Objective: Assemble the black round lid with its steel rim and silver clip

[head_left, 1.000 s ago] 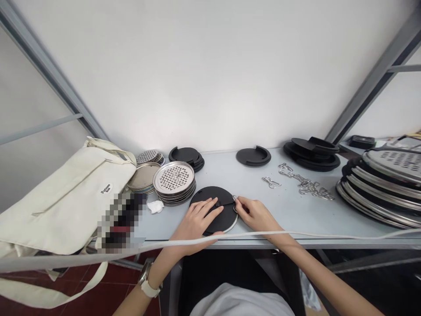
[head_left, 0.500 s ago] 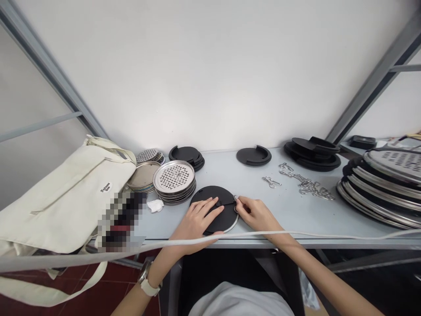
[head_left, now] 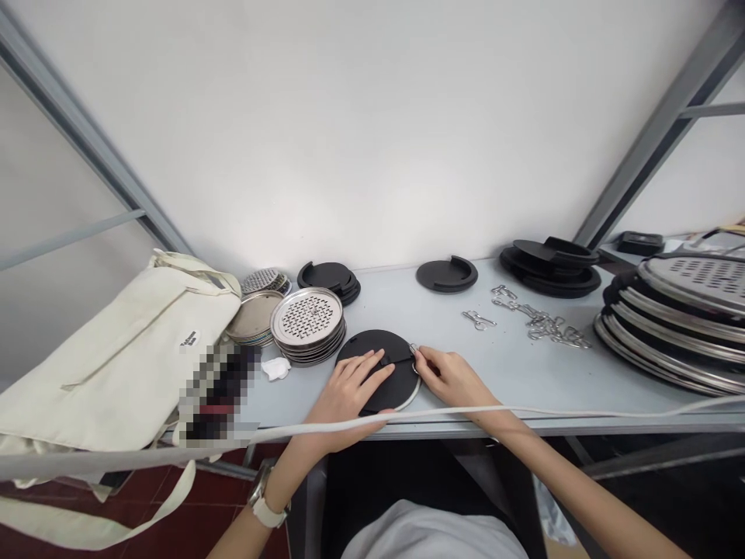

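A round black disc (head_left: pixel 372 341) with a slot across it and a pale lower rim lies flat near the table's front edge. My left hand (head_left: pixel 344 397) rests on its left half, fingers stretched out and spread over the top, thumb along the near edge. At the disc's right edge my right hand (head_left: pixel 447 379) is closed in a pinch on a small metal clip (head_left: pixel 414 349). That clip touches the rim near the slot's outer end; fingertips hide part of it. Loose metal clips (head_left: pixel 550 326) lie in a heap to the right, with another clip (head_left: pixel 479 319) nearer.
Stacked metal grater discs (head_left: pixel 308 317) stand at left beside crumpled white tissue (head_left: pixel 275 368) and a cream bag (head_left: pixel 116 357). Black round holders (head_left: pixel 447 274) sit along the wall. Larger grater discs (head_left: pixel 692 310) pile up at right. A white cable (head_left: pixel 559 411) crosses in front.
The view has shifted slightly. Both hands keep nearly the same place on the disc; a bit more of the clip shows above my right fingertips.
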The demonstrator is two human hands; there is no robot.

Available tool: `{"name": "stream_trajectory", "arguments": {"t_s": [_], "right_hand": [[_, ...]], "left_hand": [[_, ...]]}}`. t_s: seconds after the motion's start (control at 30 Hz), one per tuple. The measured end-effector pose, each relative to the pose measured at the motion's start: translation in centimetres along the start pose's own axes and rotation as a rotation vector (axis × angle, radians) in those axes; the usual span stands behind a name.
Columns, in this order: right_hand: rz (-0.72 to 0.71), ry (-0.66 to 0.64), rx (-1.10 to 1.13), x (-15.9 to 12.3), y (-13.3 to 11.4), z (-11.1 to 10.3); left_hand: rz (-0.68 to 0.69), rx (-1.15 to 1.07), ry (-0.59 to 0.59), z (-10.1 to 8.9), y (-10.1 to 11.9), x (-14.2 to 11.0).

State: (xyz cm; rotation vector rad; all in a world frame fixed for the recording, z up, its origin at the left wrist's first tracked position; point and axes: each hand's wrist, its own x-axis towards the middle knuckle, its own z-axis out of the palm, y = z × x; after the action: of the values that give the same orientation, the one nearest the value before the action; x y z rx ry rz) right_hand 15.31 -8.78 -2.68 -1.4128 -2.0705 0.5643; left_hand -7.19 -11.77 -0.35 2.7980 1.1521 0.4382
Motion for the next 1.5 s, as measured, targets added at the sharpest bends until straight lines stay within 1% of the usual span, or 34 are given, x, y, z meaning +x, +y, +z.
{"name": "stream_trajectory", "arguments": {"t_s": [0.33,0.73,0.93,1.5], "right_hand": [[-0.008,-0.011,-0.01,-0.17,-0.03,-0.05],[-0.018,0.004,-0.058,-0.12,-0.02,-0.07],[0.006,-0.006,-0.033,-0.14,-0.07,-0.13],[-0.004,-0.002,-0.028,-0.2,-0.2,-0.24]], "left_hand": [[-0.007,0.012,-0.012,0.03,0.06,-0.01],[-0.01,0.009,0.004,0.1,0.06,-0.04],[-0.007,0.003,0.004,0.14,0.11,-0.01],[-0.012,-0.001,0.004,0.01,0.16,-0.02]]}}
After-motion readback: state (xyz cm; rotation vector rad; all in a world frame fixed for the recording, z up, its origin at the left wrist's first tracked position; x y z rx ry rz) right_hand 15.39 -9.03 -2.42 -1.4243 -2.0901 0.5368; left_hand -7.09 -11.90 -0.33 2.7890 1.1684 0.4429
